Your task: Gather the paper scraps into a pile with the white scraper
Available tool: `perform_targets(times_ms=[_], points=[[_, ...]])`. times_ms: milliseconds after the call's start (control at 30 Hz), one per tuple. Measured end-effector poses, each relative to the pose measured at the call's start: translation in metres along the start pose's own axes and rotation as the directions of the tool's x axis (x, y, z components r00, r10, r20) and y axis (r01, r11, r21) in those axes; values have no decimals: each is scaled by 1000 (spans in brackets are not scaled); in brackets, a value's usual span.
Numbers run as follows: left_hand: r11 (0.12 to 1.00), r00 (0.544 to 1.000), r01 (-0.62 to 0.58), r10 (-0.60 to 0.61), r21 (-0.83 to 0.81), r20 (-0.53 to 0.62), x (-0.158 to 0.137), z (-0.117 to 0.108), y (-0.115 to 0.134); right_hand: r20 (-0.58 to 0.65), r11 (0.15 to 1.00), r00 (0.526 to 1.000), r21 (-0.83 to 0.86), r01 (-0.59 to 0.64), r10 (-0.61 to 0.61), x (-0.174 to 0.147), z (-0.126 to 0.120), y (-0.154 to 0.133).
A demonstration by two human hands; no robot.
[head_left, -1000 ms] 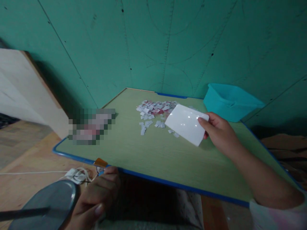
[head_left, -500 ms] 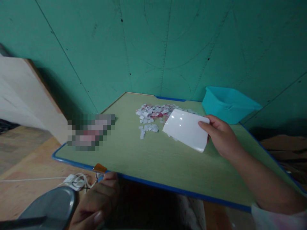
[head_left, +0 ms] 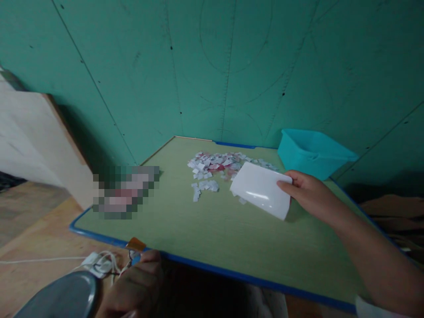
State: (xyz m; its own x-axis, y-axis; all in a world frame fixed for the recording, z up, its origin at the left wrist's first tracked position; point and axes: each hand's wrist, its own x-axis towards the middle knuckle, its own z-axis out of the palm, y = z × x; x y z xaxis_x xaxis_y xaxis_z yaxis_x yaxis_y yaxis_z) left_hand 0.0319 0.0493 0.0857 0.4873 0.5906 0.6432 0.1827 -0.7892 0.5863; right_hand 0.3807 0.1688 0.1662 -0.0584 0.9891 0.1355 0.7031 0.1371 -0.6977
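At the right of the table, my right hand (head_left: 306, 192) pinches a glossy white card (head_left: 261, 190) by its right edge, thumb on top, and holds it tilted over the tabletop. Behind and left of the card lies a heap of small torn paper pieces (head_left: 217, 163), mostly white with some red. A smaller cluster of white scraps (head_left: 207, 186) sits in front of the heap. My left hand (head_left: 134, 285) is closed low at the table's front edge, beside a small orange and blue item (head_left: 136, 245); what its fingers hold is unclear.
A turquoise bin (head_left: 314, 154) stands at the table's back right, against the green wall (head_left: 139, 79). White cables (head_left: 102, 263) and a grey rounded seat (head_left: 62, 296) are at lower left. A pale board (head_left: 43, 141) leans at the left. A blurred-out patch (head_left: 126, 194) covers something on the table.
The view has tipped slightly upward, so everything sits lower in the picture. The card's tilt has changed a little in my right hand. My left hand stays at the front edge.
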Motion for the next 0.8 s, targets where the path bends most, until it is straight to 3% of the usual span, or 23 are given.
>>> perform_targets(times_ms=[200, 300, 467, 567, 667, 800], points=[[993, 999, 7, -12, -121, -40, 0, 7, 0, -85, 975, 996, 222, -9, 28, 2, 4, -1], [982, 999, 1, -11, -187, -50, -9, 7, -6, -128, 967, 992, 253, 12, 21, 1, 11, -5], [982, 995, 48, -31, -185, 96, -13, -1, -5, -117, 973, 991, 212, 91, -68, 0, 26, -6], [986, 999, 42, -40, -159, 17, -12, 0, -3, -97, 986, 991, 136, 100, -87, 0, 28, -7], [981, 997, 45, -57, -186, -58, -14, 5, -4, -64, 985, 998, 173, 25, -15, -3, 22, -11], [974, 992, 85, -102, -211, -69, -17, 10, -5, -135, 977, 990, 211, -7, 36, -7, 13, -18]])
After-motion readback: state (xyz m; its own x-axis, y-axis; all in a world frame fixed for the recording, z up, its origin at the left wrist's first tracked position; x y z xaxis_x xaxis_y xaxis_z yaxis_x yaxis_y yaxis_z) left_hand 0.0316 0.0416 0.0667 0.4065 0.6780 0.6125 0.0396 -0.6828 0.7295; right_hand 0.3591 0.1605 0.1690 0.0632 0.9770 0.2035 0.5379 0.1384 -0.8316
